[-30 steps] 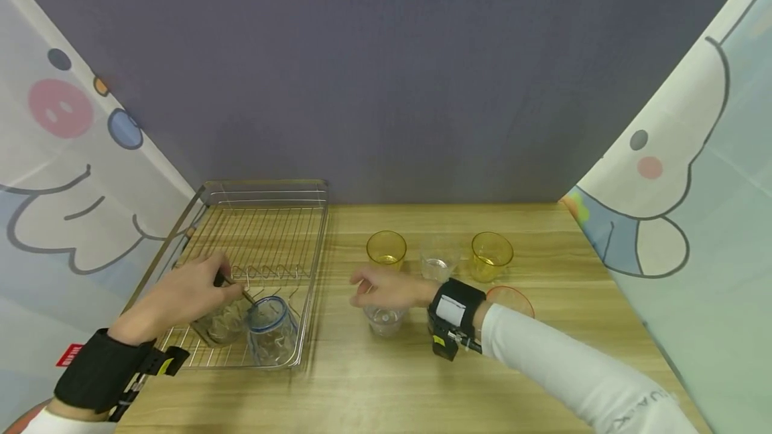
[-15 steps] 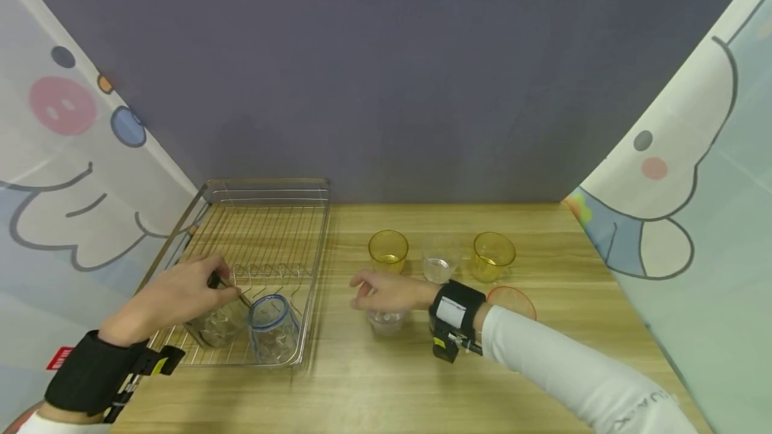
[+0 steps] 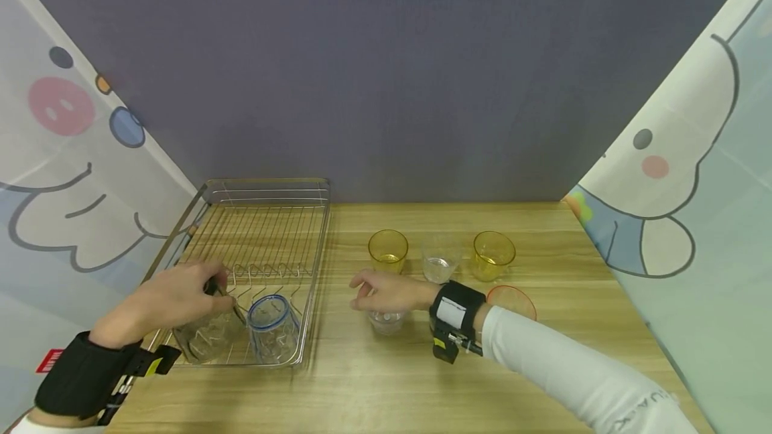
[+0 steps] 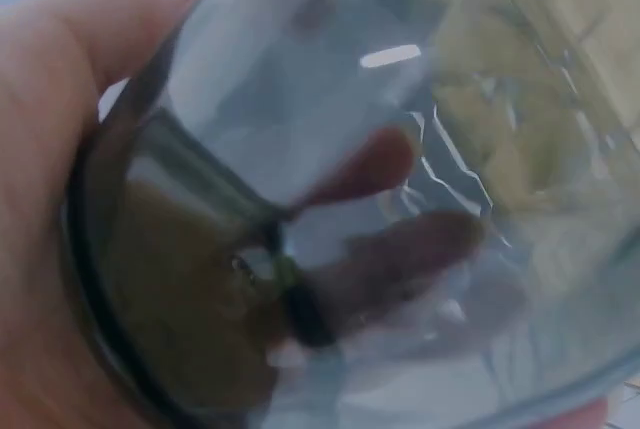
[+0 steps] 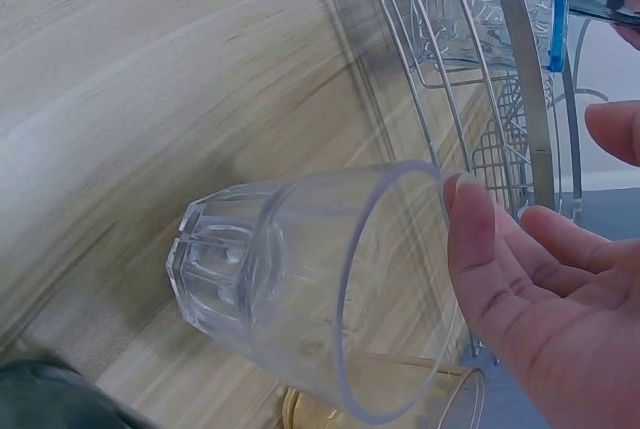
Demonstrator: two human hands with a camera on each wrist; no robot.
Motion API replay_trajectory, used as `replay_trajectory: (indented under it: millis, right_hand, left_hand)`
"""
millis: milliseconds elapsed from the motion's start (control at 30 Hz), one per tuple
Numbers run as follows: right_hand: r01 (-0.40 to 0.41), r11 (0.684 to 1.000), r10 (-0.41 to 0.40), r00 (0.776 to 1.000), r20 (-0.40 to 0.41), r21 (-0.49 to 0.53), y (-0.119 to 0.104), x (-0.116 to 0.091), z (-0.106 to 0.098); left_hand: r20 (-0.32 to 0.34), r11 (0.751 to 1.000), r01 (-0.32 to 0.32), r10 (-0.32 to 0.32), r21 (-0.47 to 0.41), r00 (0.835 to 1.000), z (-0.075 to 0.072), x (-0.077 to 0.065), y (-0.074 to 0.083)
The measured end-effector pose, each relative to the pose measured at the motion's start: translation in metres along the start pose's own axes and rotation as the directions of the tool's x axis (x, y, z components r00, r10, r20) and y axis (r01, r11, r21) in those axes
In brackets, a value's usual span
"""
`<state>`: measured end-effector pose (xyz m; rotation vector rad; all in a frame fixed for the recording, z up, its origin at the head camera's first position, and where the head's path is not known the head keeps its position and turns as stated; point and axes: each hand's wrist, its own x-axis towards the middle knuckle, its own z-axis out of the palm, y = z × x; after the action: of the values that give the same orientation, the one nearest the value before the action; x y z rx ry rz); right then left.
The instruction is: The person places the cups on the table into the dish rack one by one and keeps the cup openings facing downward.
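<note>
In the head view my left hand [image 3: 171, 297] grips a grey-tinted clear glass [image 3: 208, 337] by its rim, at the front left of the wire rack [image 3: 265, 181]. The left wrist view shows fingers through that glass's wall. Beside it in the rack stands a clear glass with a blue rim [image 3: 274, 333]. My right hand [image 3: 389, 290] is over a clear tumbler [image 3: 387, 323] on the table. Seen from the right wrist, a fingertip is right at the rim of this tumbler [image 5: 310, 279], while the fingers are relaxed and the thumb is apart.
Behind the right hand, two yellow glasses [image 3: 388, 251] [image 3: 493, 256] and a clear glass [image 3: 439, 263] stand in a row. A red-rimmed glass [image 3: 512, 300] is partly hidden by the right forearm. A grey panel [image 3: 386, 86] closes off the back of the wooden table [image 3: 362, 394].
My left hand has shifted slightly left with the grey-tinted glass, widening the gap to the blue-rimmed one. The right hand has stayed over the tumbler.
</note>
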<state>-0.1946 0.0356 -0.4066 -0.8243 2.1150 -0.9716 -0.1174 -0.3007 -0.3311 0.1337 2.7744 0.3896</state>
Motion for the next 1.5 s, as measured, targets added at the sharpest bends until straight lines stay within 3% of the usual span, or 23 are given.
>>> replay_trajectory:
  millis: [133, 400, 500, 767, 1000, 1500]
  right_hand:
    - [-0.006, 1.0, 0.006, 1.0, 0.002, -0.006, 0.0, -0.001, 0.001]
    - [-0.012, 1.0, 0.012, 1.0, 0.008, -0.026, 0.0, -0.001, 0.003]
    - [-0.01, 1.0, 0.011, 1.0, 0.005, -0.028, -0.001, -0.001, 0.003]
    - [-0.004, 1.0, 0.004, 1.0, -0.001, -0.02, -0.001, -0.001, 0.004]
    - [-0.002, 1.0, 0.002, 1.0, 0.0, -0.023, -0.001, 0.0, 0.005]
    - [0.004, 0.999, -0.004, 1.0, -0.004, 0.053, 0.0, -0.001, 0.001]
  left_hand:
    - [0.021, 1.0, -0.002, 0.002, -0.019, 1.0, 0.006, 0.0, 0.001]
    - [-0.098, 1.0, -0.005, 0.007, 0.028, 0.995, 0.024, 0.008, 0.002]
    - [-0.105, 1.0, 0.019, -0.019, 0.005, 0.994, 0.029, 0.011, 0.001]
    - [-0.147, 0.998, 0.033, -0.025, 0.055, 0.989, 0.041, 0.014, -0.007]
    - [-0.117, 0.998, 0.057, -0.06, -0.03, 0.991, 0.048, 0.016, -0.012]
    - [-0.125, 0.996, 0.08, -0.084, -0.041, 0.989, 0.056, 0.019, -0.017]
